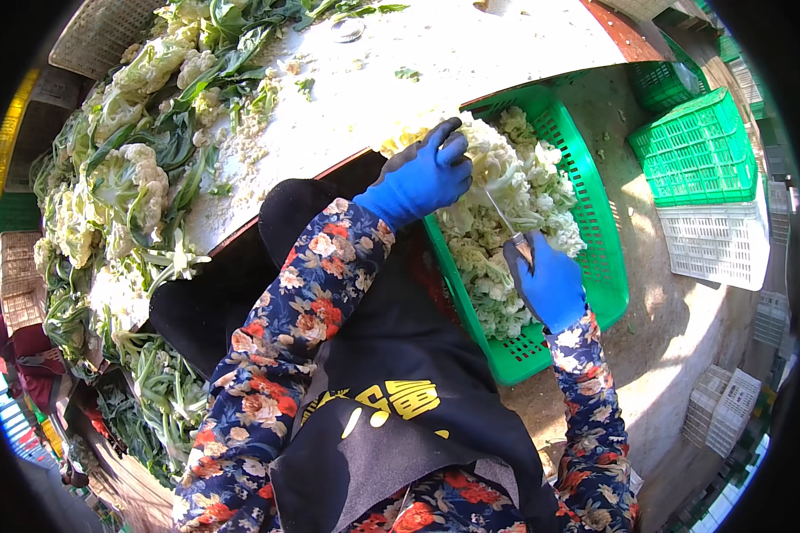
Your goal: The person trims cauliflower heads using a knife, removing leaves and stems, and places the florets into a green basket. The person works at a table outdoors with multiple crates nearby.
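In a blue work glove, my left hand (430,170) grips a cauliflower head (490,156) above the near side of a green plastic crate (597,220). My right hand (550,280), gloved the same way, is closed around the handle of a knife (521,246). The narrow blade points up and left, and its tip meets the underside of the cauliflower head. Cut cauliflower florets (483,273) fill much of the crate below both hands. My left fingers hide part of the head.
A white tabletop (347,86) carries crumbs and a heap of cauliflower heads and leaves (133,180) on the left. Stacked green crates (697,150) and a white crate (717,240) stand on the floor (660,333) at right. Someone in dark red clothing (37,360) is at far left.
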Tool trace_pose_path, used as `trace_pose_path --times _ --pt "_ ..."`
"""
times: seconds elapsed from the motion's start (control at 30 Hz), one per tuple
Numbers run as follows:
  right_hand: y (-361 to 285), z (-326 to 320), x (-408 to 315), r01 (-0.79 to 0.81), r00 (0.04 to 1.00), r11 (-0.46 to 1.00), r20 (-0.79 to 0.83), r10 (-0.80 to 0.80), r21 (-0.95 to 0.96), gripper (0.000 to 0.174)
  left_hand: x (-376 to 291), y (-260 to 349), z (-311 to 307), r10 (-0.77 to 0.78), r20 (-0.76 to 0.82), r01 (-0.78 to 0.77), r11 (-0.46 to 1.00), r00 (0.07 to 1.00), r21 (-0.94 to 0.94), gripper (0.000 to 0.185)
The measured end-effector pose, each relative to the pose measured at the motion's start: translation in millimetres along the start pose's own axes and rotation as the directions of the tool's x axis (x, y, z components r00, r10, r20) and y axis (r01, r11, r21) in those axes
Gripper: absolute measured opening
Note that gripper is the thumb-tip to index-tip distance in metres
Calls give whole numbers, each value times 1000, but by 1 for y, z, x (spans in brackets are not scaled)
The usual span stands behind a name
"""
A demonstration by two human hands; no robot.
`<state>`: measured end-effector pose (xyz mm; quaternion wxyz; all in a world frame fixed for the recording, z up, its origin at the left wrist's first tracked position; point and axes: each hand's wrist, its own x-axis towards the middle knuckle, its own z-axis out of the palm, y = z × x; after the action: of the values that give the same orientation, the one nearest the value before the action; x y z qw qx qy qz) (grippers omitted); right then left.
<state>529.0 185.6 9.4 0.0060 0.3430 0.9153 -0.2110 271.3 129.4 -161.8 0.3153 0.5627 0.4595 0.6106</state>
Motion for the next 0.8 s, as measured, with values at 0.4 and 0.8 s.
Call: trace_pose_path --times 0.4,0.8 --pt "18 -22 83 -159 852 985 513 108 58 38 13 13 13 -67 86 108 737 994 -667 52" --pt "12 30 1 -115 993 992 -3 116 -58 29 4 40 14 -248 -11 100 433 969 -896 69"
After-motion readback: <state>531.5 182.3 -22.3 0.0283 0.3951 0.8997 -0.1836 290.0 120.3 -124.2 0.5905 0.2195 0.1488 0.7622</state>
